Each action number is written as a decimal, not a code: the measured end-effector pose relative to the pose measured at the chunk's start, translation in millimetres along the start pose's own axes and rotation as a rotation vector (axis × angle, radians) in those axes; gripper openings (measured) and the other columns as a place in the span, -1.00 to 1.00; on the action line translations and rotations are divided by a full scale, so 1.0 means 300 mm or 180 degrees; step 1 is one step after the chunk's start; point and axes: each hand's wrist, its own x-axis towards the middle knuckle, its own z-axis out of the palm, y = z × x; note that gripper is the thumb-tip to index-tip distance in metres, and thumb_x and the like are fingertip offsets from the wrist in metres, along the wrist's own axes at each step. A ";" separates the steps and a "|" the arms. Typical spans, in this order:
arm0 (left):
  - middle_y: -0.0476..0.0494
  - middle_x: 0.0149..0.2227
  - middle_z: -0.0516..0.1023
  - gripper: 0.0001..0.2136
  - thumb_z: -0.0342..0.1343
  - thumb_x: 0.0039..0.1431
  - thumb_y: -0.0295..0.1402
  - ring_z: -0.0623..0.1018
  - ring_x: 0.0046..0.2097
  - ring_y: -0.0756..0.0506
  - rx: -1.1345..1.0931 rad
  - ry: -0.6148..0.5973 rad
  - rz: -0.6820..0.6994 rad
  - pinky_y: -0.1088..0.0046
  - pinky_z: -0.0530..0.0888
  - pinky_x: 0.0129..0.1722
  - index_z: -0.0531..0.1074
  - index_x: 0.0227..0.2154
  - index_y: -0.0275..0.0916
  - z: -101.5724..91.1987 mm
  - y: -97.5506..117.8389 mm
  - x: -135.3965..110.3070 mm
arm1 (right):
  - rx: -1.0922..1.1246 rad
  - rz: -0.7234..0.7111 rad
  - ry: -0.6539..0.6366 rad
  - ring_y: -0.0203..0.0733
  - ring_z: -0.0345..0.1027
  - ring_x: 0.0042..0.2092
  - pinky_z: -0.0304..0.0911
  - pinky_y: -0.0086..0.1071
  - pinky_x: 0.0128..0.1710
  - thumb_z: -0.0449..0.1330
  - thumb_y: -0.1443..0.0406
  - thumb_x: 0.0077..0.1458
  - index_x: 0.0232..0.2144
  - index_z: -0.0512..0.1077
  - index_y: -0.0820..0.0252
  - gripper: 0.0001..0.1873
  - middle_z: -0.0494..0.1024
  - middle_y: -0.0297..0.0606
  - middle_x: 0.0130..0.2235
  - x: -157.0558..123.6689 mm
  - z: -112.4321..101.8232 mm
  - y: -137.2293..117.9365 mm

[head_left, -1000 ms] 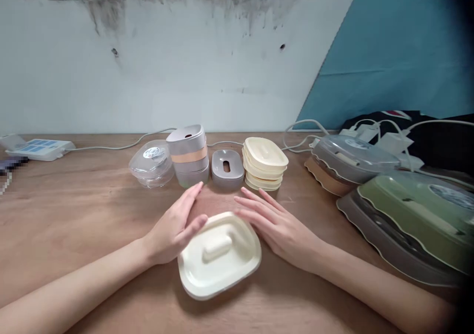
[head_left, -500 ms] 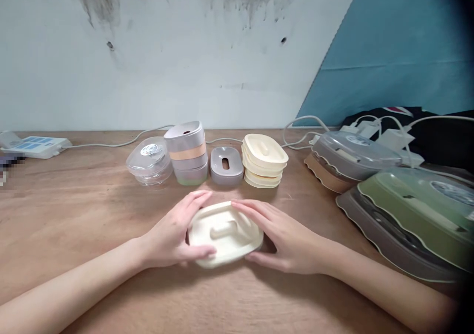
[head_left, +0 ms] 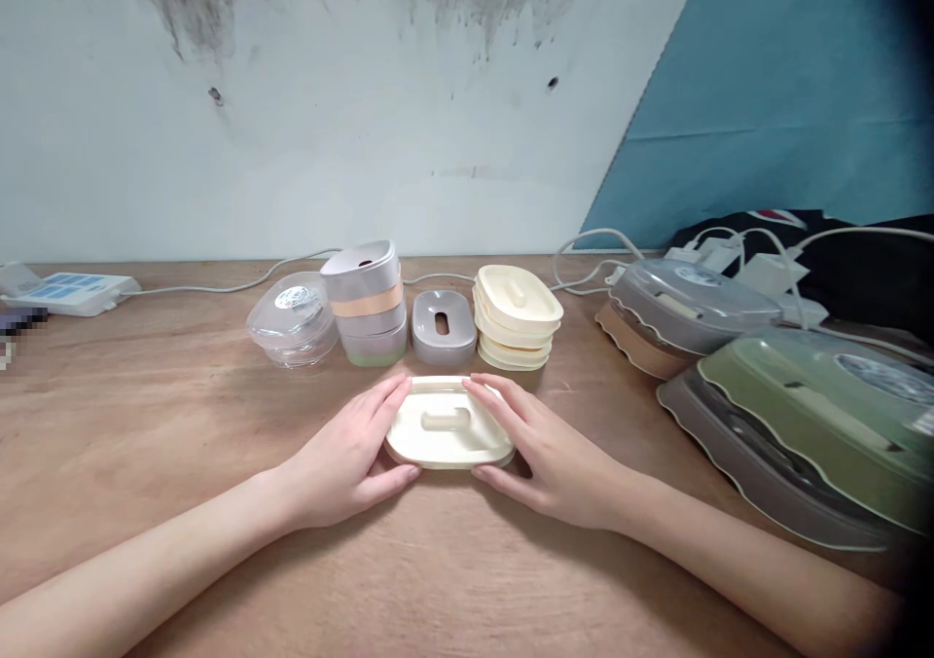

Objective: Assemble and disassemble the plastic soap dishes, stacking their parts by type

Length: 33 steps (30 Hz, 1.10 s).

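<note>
A cream plastic lid [head_left: 447, 450], a rounded oblong with a long raised or recessed bar in its middle, lies flat at the table's centre. My left hand [head_left: 357, 454] grips its left end, fingertips at the far rim and thumb at the near edge. Mirroring that, my right hand [head_left: 544, 458] grips the right end. Just behind stand a stack of similar cream pieces [head_left: 517, 322], a grey oblong piece with a slot [head_left: 444, 337], a tall stack of grey, orange and green pieces [head_left: 365, 303] and clear plastic containers [head_left: 293, 322].
On the right, large wavy-edged covers, a green one [head_left: 809, 395] and a grey one [head_left: 700, 303], sit on the wooden table [head_left: 219, 580]. White plugs [head_left: 770, 274] and cables lie behind them. A white device [head_left: 77, 290] is at the far left, before a white wall [head_left: 328, 132].
The cream lid was tilted and slightly blurred; now it lies level and a little farther away. Both hands still hold its ends, with both thumbs now along the near edge.
</note>
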 end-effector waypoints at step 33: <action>-0.32 0.25 0.01 -0.54 -0.18 0.28 -0.31 -0.03 0.28 -0.12 0.0799 0.0044 0.0112 0.33 0.08 0.23 0.01 0.17 -0.42 -0.047 0.051 0.211 | -0.0086 -0.0010 -0.0021 -0.01 0.06 0.14 0.16 -0.15 0.07 0.10 0.18 0.08 0.18 -0.13 0.27 -0.28 0.10 0.08 0.15 -0.032 -0.006 0.002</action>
